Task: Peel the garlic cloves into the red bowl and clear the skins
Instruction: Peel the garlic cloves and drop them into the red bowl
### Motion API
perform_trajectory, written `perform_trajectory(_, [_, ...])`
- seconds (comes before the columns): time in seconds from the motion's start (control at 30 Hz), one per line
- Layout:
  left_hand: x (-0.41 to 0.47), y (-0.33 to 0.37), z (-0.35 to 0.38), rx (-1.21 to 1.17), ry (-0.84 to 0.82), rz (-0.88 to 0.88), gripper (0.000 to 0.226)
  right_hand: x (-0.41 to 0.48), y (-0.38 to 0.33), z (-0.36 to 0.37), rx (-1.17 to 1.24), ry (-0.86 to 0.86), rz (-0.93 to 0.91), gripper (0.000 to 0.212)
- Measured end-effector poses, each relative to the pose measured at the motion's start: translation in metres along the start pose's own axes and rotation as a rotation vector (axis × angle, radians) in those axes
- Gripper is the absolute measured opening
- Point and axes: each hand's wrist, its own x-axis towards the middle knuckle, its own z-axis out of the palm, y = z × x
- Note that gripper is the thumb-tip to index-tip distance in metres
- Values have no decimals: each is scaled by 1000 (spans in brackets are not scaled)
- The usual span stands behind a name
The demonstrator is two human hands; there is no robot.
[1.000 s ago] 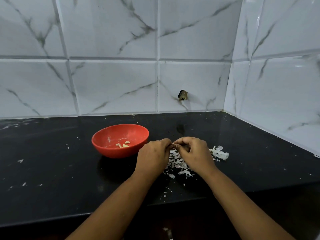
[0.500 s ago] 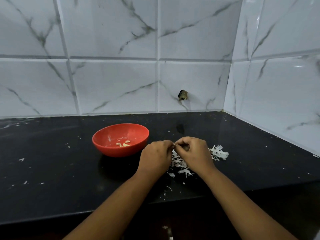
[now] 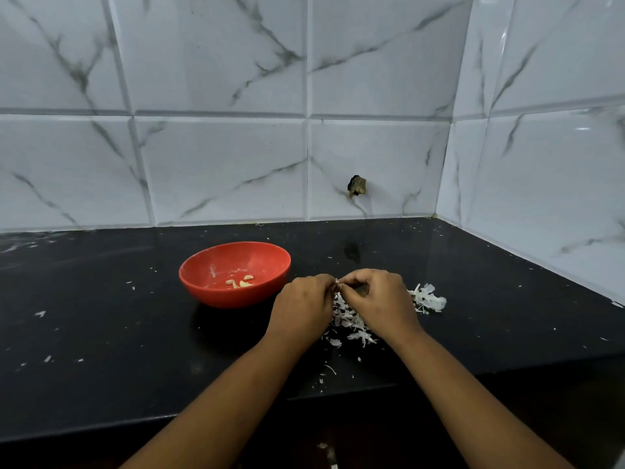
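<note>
Hands: left hand (image 3: 304, 306) and right hand (image 3: 378, 299) pinch one garlic clove (image 3: 337, 282) together.
Bowl: red bowl (image 3: 216, 296) at ten o'clock of them, peeled cloves (image 3: 240, 283) inside.
Tip: strip it over the skins (image 3: 351, 324) beneath.

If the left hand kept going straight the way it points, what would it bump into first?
Probably the right hand: the left hand meets it fingertip to fingertip at a small pale garlic piece both pinch.
</note>
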Motion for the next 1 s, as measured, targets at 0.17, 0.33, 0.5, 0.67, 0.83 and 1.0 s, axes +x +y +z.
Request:
perform_trajectory(0.17, [0,2,1,56,-12,5,23,-1,-4,-1,-47,-6,-4,10])
perform_trajectory(0.33, [-1,4,0,81,-1,11,23,-2,-5,-1,-44,-2,0,9])
perform_trajectory(0.5, [-2,6,-2,90,-19,25,23,-1,-4,-1,-59,11,13,7])
perform_trajectory(0.67, [-3,4,-1,69,-12,27,23,-1,-2,0,-42,13,14,5])
perform_trajectory(0.83, [0,1,-1,-36,43,-18,19,0,0,2,131,19,-6,7])
perform_trajectory(1.0, [1,-2,1,-94,21,-17,16,1,-1,-1,231,24,-6,9])
